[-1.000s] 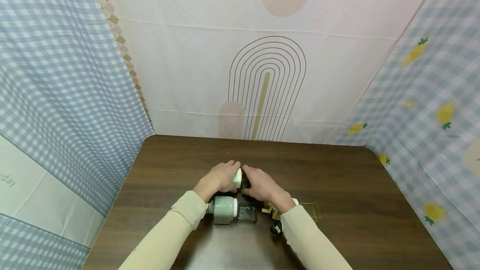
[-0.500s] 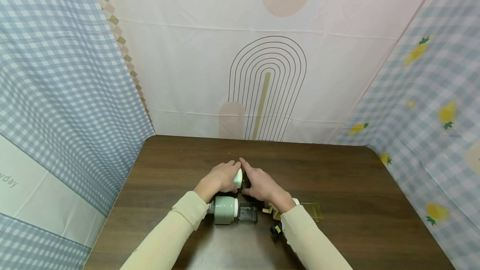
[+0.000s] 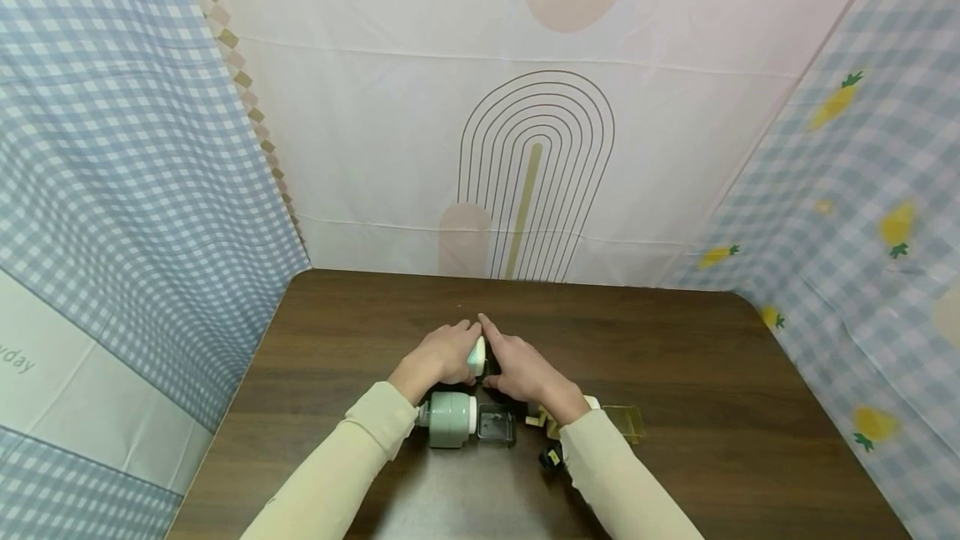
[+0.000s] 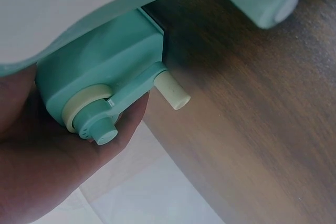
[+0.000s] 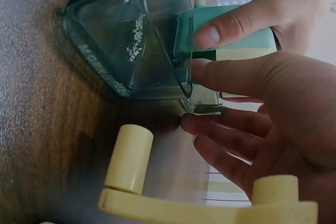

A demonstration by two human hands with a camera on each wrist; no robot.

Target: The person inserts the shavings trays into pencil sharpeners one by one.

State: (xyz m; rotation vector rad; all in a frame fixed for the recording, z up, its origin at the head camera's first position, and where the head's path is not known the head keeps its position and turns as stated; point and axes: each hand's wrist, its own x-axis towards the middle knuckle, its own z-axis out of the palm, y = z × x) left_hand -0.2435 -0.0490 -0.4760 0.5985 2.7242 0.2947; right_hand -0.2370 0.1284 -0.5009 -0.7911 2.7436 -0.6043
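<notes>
My left hand (image 3: 442, 352) grips a mint-green and cream crank pencil sharpener (image 4: 100, 61), its crank handle (image 4: 134, 93) facing the left wrist camera. Opposite it, my right hand (image 3: 521, 367) has its thumb and fingers on either side of that sharpener's clear, dark-tinted shavings drawer (image 5: 206, 100); the index finger stretches forward in the head view. Nearer the body lies a second green pencil sharpener (image 3: 448, 421). A clear drawer (image 3: 495, 425) beside its white end holds pale shavings (image 5: 135, 38), seen in the right wrist view.
A yellow pencil sharpener (image 3: 551, 423) sits partly under the right forearm, its yellow crank (image 5: 126, 161) close to the right wrist camera. Right of it is a clear yellow drawer (image 3: 622, 422). A small black object (image 3: 552, 457) with a yellow mark lies in front. Fabric hangs around the wooden table (image 3: 675, 357).
My right index finger has straightened and moved forward and left toward the left fingertips. The left hand and the sharpeners stay nearly where they were.
</notes>
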